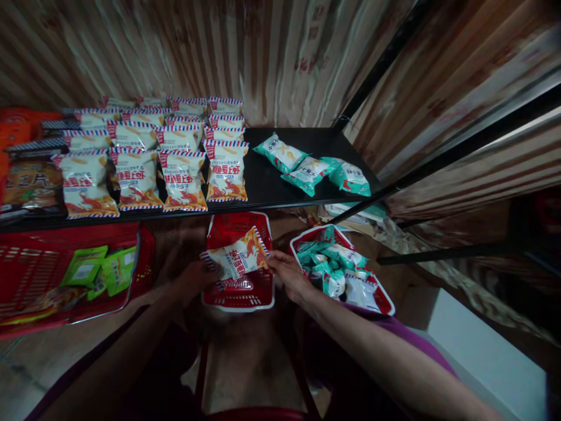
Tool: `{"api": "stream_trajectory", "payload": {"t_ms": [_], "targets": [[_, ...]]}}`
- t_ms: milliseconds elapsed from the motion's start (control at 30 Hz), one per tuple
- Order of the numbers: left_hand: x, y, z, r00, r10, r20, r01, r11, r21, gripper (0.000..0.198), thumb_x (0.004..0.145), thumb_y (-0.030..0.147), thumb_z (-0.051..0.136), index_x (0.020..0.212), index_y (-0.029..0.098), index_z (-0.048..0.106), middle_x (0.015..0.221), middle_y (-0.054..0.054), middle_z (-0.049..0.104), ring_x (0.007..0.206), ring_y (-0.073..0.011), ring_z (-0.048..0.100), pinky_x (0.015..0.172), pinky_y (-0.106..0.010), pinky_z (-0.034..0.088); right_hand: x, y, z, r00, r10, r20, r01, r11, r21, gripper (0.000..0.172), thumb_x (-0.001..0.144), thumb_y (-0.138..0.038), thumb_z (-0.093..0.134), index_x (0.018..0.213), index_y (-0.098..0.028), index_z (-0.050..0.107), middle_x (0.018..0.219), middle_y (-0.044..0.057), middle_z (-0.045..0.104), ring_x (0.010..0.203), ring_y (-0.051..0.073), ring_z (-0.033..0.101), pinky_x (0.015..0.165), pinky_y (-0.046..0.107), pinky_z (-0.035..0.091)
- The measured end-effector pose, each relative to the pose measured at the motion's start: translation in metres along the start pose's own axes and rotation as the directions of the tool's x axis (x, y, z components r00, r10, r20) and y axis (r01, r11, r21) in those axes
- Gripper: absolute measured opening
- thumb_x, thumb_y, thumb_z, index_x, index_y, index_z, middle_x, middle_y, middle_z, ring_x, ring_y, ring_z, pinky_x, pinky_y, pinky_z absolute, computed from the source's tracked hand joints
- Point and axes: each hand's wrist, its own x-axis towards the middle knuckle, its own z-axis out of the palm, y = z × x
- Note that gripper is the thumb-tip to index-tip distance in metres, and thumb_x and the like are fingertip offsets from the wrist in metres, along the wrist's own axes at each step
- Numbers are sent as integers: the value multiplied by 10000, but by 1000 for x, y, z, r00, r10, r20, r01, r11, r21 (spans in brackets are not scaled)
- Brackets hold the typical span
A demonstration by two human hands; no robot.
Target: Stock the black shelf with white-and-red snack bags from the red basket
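A white and orange snack bag is stretched between my two hands over the small red basket. My left hand grips its left end, and my right hand pinches the right end. Rows of matching white and orange bags stand upright on the black shelf above. To their right, three teal snack bags lie flat on the same shelf. Another red basket, right of my right hand, holds several teal bags and a white one.
A large red basket with green packets stands at the left. Brown and orange packages fill the shelf's left end. Black metal bars slant across the right, above a white box. Corrugated sheeting hangs behind.
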Motion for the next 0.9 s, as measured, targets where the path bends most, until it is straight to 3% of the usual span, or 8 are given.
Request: {"api": "stream_trajectory", "payload": {"t_ms": [200, 367, 533, 700, 900], "targets": [[-4, -4, -2, 1000, -24, 11, 24, 998, 59, 57, 547, 169, 642, 602, 179, 654, 643, -32, 665, 618, -204, 624, 508, -264, 475, 0, 4, 2, 1000, -3, -4, 2, 1000, -21, 236, 538, -298, 714, 725, -177, 636, 586, -41, 602, 543, 92, 492, 564, 225, 371], [0, -7, -3, 999, -54, 6, 54, 999, -10, 229, 555, 191, 672, 781, 156, 659, 804, -51, 690, 689, -204, 642, 543, -285, 525, 2, 2, 5, 1000, -24, -16, 23, 999, -43, 177, 542, -241, 683, 692, -179, 614, 535, -58, 566, 515, 78, 459, 538, 212, 346], [6, -7, -8, 986, -29, -162, 17, 997, -78, 158, 591, 200, 683, 624, 144, 539, 647, -1, 591, 573, -136, 600, 509, -259, 526, -6, 5, 9, 991, 132, 7, -132, 991, -33, 157, 527, -180, 681, 616, -186, 552, 536, -42, 597, 507, 98, 509, 532, 227, 389], [9, -6, -11, 959, 2, -284, -45, 989, -144, 120, 678, 179, 632, 666, 142, 519, 616, 34, 520, 509, -99, 563, 495, -266, 535, -17, 24, 13, 962, 273, 26, -269, 957, -110, 159, 540, -139, 691, 587, -178, 544, 485, -45, 576, 450, 71, 472, 477, 196, 354], [12, -1, -17, 955, -6, -296, -32, 992, -121, 130, 687, 194, 636, 685, 149, 514, 597, 20, 552, 496, -109, 567, 478, -257, 521, -35, 44, 19, 909, 401, 112, -388, 914, -122, 170, 532, -159, 747, 658, -155, 634, 578, -19, 634, 527, 77, 537, 553, 201, 406]]}}
